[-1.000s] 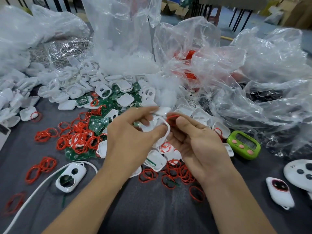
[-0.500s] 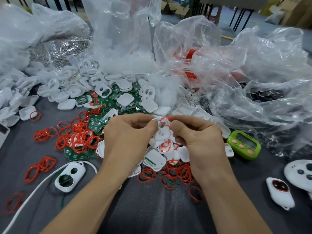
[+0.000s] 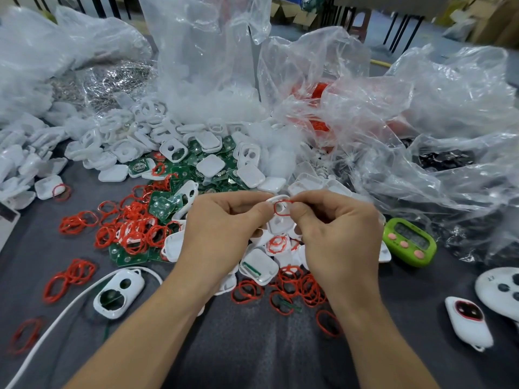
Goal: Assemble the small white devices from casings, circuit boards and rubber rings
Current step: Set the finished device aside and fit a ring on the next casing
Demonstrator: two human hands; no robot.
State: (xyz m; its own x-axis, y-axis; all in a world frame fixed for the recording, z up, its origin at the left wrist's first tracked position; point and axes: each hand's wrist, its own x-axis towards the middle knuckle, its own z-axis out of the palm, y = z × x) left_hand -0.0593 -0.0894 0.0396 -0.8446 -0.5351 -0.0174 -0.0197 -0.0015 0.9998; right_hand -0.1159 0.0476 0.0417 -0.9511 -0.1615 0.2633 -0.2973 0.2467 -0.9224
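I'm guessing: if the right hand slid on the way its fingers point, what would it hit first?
Probably the left hand: the right hand points leftward, with only the pinched red ring and white casing between.

Casings (image 3: 210, 165): white. Circuit boards (image 3: 165, 206): green, pale round dots. Rubber rings (image 3: 134, 234): red. Counter (image 3: 252, 355): dark grey, plain. Timer (image 3: 408, 242): lime-green body, 3 pink buttons, grey screen. Plastic bags (image 3: 421, 122): clear. Cable (image 3: 53, 326): white. Device (image 3: 469, 324) at far right: white, red rim round a dark opening.
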